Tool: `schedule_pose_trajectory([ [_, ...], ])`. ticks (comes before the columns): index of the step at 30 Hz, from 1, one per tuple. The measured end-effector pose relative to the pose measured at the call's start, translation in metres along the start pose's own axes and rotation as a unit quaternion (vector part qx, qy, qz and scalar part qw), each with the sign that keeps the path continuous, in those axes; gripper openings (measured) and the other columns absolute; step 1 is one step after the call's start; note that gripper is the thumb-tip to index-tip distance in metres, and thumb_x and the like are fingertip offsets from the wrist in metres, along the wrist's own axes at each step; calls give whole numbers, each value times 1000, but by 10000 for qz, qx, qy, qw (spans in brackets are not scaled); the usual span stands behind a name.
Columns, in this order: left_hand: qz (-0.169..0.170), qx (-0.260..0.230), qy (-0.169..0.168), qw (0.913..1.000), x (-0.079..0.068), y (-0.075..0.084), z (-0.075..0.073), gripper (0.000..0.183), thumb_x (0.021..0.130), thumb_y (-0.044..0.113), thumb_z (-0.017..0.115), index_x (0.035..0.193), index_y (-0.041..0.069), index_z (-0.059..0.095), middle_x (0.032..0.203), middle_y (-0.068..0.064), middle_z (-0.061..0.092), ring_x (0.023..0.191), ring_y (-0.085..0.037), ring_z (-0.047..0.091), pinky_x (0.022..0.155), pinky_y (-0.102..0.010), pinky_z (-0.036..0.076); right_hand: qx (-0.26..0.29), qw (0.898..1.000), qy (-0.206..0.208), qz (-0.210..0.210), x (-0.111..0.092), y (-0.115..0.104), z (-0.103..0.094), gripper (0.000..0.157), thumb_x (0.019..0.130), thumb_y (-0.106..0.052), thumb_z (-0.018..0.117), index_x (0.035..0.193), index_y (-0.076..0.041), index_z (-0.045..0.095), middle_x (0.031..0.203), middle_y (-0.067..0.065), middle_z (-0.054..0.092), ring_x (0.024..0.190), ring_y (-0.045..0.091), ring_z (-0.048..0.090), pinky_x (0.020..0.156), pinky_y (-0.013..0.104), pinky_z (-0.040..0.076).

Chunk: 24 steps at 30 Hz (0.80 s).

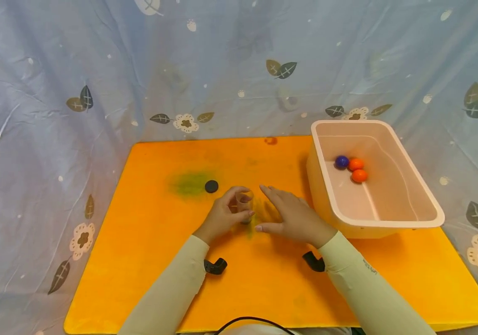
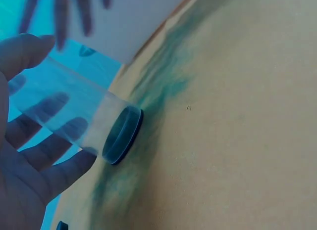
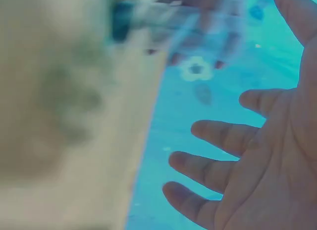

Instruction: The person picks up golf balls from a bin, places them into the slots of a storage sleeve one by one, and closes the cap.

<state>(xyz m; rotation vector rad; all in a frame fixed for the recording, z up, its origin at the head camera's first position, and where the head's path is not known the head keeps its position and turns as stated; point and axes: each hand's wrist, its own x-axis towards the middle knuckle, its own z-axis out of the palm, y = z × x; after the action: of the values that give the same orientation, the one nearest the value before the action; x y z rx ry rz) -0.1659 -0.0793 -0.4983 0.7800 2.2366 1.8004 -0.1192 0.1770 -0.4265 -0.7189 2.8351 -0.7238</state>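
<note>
My left hand [image 1: 225,213] holds a clear plastic tube [image 1: 244,207] with fingers and thumb around its sides. In the left wrist view the tube [image 2: 74,104] has a dark base [image 2: 123,135] at its lower end, close over the table. My right hand [image 1: 295,216] is apart from it on the right, palm turned toward the tube. Its fingers [image 3: 213,136] are spread and nearly straight in the right wrist view, with nothing between them. A round black disc [image 1: 211,186] lies on the table just beyond my left hand.
A pale pink plastic tub [image 1: 322,174] stands at the right of the orange table [image 1: 147,232]. Inside lie a blue ball [image 1: 341,162] and two orange balls [image 1: 359,176]. Greenish smudges mark the tabletop. A patterned curtain [image 1: 222,70] surrounds the back and sides.
</note>
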Motion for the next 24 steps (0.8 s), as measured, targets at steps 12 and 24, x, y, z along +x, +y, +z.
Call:
schedule_pose_trajectory([
  [12,-22,-141,-65,9999,0,-1,-2,54,100,11,84,147,23,61,127,-3,69,105,-22,75,91,-41,62,-379,9924,654,-969,19,-56,-108,111,93,-53,88,176,-24,20,153,14,58,116,39,68,97,58,56],
  [24,-39,-228,-70,9997,-1,-3,-4,54,99,12,85,146,26,61,128,-12,70,102,-21,75,91,-40,62,-82,9957,535,751,44,27,-220,100,98,-56,79,176,-22,25,167,17,43,147,46,45,114,71,38],
])
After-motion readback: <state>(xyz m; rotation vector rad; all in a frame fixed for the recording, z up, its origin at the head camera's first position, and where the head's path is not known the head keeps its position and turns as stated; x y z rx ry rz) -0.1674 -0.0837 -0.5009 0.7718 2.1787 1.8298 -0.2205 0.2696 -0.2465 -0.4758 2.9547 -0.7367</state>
